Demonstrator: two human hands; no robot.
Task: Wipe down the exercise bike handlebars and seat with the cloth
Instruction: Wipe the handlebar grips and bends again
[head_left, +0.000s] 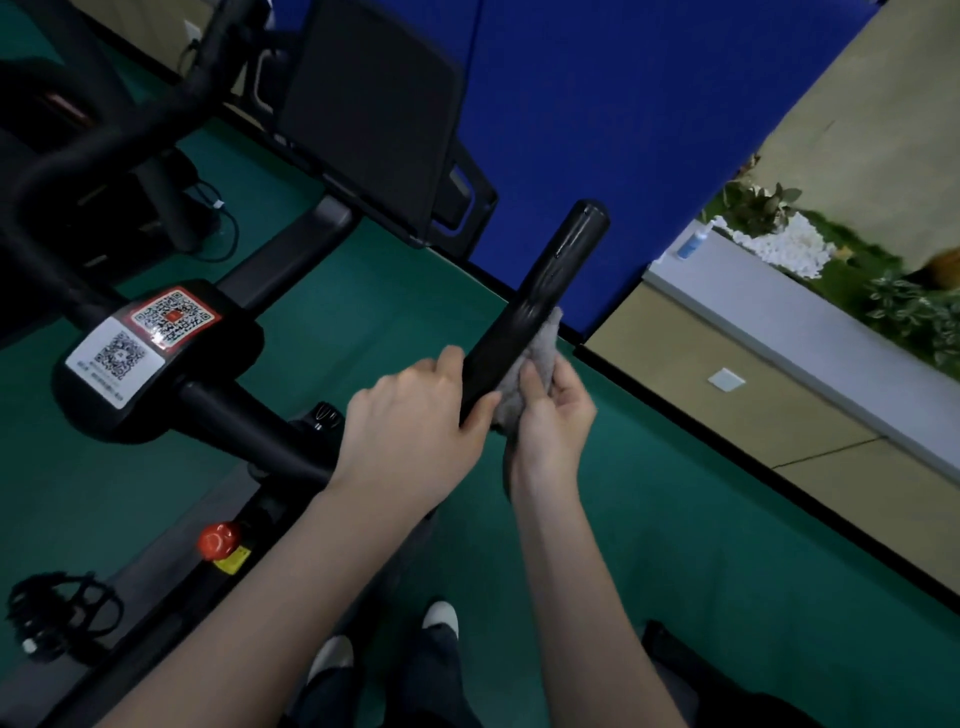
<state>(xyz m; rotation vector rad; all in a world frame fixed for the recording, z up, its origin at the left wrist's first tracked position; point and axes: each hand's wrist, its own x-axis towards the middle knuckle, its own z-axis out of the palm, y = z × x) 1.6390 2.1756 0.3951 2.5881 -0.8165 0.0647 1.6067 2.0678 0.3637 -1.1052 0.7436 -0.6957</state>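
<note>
Handlebar (545, 291) slanting up-right, cloth (543, 349) against its right

QR-code stickers (171, 318); wording unreadable

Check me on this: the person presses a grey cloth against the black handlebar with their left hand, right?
Not quite. In the head view, the right hand presses the grey cloth against the black handlebar; the left hand only grips the handlebar.
</note>
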